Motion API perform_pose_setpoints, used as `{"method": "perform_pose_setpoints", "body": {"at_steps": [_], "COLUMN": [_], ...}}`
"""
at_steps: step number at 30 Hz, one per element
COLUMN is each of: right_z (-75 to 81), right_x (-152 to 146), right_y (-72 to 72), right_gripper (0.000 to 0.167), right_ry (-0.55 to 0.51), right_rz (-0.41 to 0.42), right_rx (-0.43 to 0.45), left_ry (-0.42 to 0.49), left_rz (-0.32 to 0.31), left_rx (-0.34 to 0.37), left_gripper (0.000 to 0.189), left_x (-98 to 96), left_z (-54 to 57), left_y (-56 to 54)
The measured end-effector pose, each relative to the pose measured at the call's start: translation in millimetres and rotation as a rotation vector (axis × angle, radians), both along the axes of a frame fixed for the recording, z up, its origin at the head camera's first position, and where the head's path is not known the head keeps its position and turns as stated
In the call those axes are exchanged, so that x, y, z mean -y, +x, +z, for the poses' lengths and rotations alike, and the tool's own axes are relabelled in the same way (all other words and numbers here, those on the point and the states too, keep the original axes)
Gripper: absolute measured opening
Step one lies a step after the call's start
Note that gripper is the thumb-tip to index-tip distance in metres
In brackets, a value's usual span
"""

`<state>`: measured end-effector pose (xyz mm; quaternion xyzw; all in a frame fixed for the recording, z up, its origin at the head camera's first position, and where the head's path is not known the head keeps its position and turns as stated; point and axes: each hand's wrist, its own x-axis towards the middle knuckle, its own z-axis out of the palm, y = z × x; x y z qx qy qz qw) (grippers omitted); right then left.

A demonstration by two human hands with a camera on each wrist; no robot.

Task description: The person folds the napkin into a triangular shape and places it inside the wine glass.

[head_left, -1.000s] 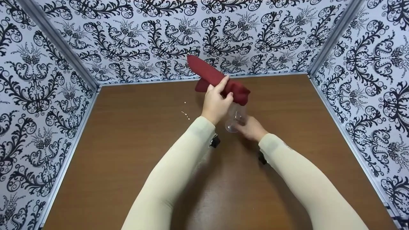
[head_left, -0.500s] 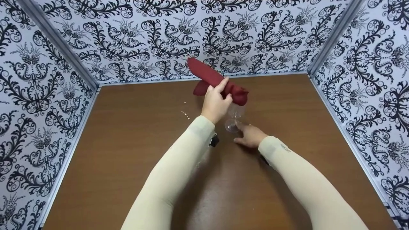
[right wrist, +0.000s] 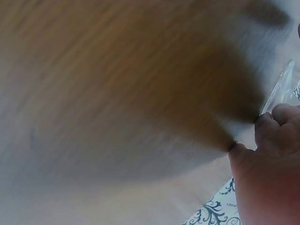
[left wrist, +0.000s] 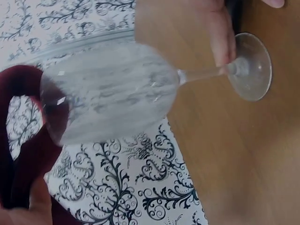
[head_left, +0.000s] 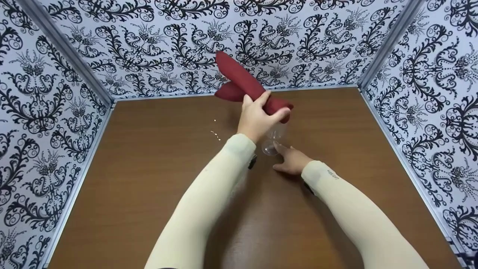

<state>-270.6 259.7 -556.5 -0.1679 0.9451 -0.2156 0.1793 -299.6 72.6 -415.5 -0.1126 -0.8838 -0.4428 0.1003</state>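
A red cloth napkin [head_left: 241, 76], bunched at its lower end with two long folds fanning up and left, is gripped by my left hand [head_left: 257, 117]. Directly beneath it a clear wine glass [head_left: 277, 131] stands upright on the wooden table. In the left wrist view the napkin's dark red lower end [left wrist: 47, 154] overlaps the glass's rim, and the bowl [left wrist: 112, 93] is see-through. My right hand [head_left: 295, 160] lies low beside the glass. One straight finger [left wrist: 222, 44] presses on the foot [left wrist: 255, 70] near the stem, while the thumb reaches out apart from it.
Small white flecks [head_left: 216, 134] lie on the table [head_left: 157, 168] left of the glass. Patterned black-and-white walls [head_left: 149, 48] with grey metal rails border the table at the back and both sides.
My right hand has loosened from around the stem to pressing on the foot. The napkin first dipped slightly, then its folded ends rose and spread wider; my left thumb has shifted right.
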Motion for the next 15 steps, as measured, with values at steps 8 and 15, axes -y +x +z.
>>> {"method": "perform_pose_setpoints", "body": {"at_steps": [8,15], "right_z": [-0.8,1.9], "right_x": [1.1,2.2], "right_y": [-0.9,1.8], "right_gripper": [0.098,0.097], "right_ry": [-0.001,0.011], "right_rz": [-0.012,-0.017], "right_rx": [0.018,0.037], "left_ry": [0.01,-0.018], "left_rz": [0.05,0.048], "left_rx": [0.028,0.075], "left_gripper": [0.075,0.067], "left_x": [-11.6,-11.6], "left_z": [0.0,2.3], "left_y": [-0.2,-1.0]}}
